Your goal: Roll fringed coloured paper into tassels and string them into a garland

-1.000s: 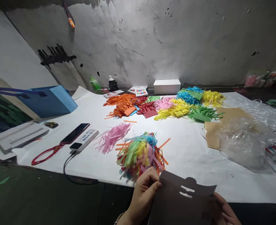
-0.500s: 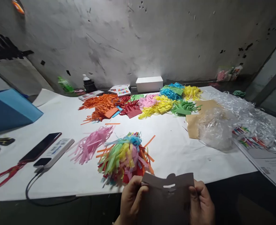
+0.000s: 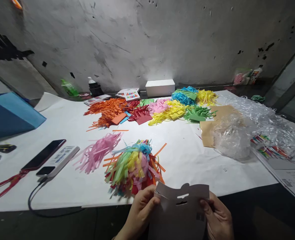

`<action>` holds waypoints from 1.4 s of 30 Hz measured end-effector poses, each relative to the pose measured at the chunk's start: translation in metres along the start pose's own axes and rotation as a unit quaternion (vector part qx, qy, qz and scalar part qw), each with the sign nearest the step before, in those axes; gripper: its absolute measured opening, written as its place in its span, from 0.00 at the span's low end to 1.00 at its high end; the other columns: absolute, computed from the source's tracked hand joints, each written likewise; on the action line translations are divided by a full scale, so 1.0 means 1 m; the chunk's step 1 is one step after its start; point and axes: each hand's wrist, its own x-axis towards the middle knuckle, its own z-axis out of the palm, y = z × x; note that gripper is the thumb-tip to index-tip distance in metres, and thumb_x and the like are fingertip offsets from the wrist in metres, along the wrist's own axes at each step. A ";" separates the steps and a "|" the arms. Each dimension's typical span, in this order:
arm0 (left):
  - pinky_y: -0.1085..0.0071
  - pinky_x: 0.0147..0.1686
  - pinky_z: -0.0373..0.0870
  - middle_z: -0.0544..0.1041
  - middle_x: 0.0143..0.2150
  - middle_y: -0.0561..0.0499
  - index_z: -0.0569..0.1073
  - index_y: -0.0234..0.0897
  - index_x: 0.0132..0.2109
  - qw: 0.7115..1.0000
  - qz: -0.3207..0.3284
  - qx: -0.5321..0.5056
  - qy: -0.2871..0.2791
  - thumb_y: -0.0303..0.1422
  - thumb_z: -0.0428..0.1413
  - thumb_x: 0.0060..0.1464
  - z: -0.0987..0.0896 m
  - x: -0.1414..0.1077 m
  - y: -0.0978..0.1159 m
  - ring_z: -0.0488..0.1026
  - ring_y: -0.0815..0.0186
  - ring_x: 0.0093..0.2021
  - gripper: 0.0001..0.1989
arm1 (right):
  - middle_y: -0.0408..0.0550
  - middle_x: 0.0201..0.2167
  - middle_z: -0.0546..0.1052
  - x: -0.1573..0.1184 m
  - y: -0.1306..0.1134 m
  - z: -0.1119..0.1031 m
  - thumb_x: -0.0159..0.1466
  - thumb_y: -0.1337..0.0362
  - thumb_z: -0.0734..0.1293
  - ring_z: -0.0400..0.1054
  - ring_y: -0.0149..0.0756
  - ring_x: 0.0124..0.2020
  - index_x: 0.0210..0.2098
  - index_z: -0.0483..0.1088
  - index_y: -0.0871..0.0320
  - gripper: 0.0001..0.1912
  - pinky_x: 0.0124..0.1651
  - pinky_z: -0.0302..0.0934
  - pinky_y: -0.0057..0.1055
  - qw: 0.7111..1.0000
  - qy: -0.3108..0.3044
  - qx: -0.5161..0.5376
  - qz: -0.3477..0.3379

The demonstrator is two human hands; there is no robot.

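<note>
A grey card sheet (image 3: 179, 218) with a slotted hanger tab at its top hangs over the table's front edge. My left hand (image 3: 143, 210) pinches its left edge, and my right hand (image 3: 217, 216) grips the right edge between thumb and fingers. Its lower part runs out of the frame. Just beyond my left hand lies a multicoloured bunch of paper strips (image 3: 134, 166), with a pink bunch (image 3: 99, 153) to its left.
Fringed paper in many colours, such as an orange pile (image 3: 109, 111), lines the back near a white box (image 3: 160, 88). Clear plastic (image 3: 232, 136) and brown paper (image 3: 207, 133) lie right. Left are a phone (image 3: 44, 154), a power bank (image 3: 58, 160) and a blue box (image 3: 14, 115).
The card has tilted and shifted slightly right; a second slot below the first and a small printed mark now show. Both hands still hold it. The view has shifted slightly.
</note>
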 end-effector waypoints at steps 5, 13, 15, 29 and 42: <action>0.71 0.29 0.68 0.82 0.26 0.45 0.85 0.39 0.33 0.976 0.126 0.180 -0.004 0.39 0.60 0.57 -0.011 0.005 0.012 0.77 0.58 0.26 0.12 | 0.52 0.32 0.81 0.005 -0.005 -0.005 0.57 0.55 0.74 0.75 0.47 0.33 0.37 0.82 0.56 0.13 0.36 0.70 0.37 0.994 -0.092 0.056 0.035; 0.59 0.45 0.75 0.84 0.45 0.37 0.85 0.43 0.44 0.985 0.108 0.095 -0.092 0.39 0.59 0.58 -0.019 0.010 0.010 0.82 0.48 0.44 0.12 | 0.48 0.32 0.80 0.026 -0.022 -0.022 0.57 0.59 0.74 0.74 0.42 0.34 0.42 0.82 0.49 0.14 0.39 0.68 0.34 0.973 -0.215 -0.068 0.040; 0.56 0.46 0.75 0.83 0.47 0.34 0.86 0.42 0.39 0.980 0.135 0.083 -0.123 0.43 0.58 0.58 -0.020 0.010 0.014 0.81 0.45 0.46 0.14 | 0.47 0.29 0.75 0.034 -0.029 -0.026 0.60 0.61 0.71 0.70 0.38 0.29 0.38 0.83 0.50 0.09 0.33 0.65 0.32 0.946 -0.308 -0.099 -0.019; 0.71 0.45 0.71 0.77 0.47 0.43 0.73 0.41 0.51 0.934 0.218 0.226 -0.173 0.22 0.49 0.62 -0.014 0.005 0.012 0.75 0.62 0.47 0.15 | 0.51 0.46 0.73 0.033 -0.067 -0.012 0.66 0.67 0.65 0.71 0.38 0.44 0.42 0.68 0.54 0.05 0.45 0.66 0.30 0.819 -0.392 -0.355 -0.221; 0.79 0.32 0.71 0.81 0.35 0.52 0.76 0.43 0.47 0.962 0.202 0.154 -0.097 0.26 0.58 0.59 -0.007 -0.003 0.008 0.77 0.68 0.32 0.10 | 0.46 0.34 0.81 0.030 -0.052 -0.003 0.65 0.57 0.69 0.76 0.37 0.34 0.40 0.79 0.52 0.08 0.38 0.66 0.27 0.904 -0.342 -0.237 -0.103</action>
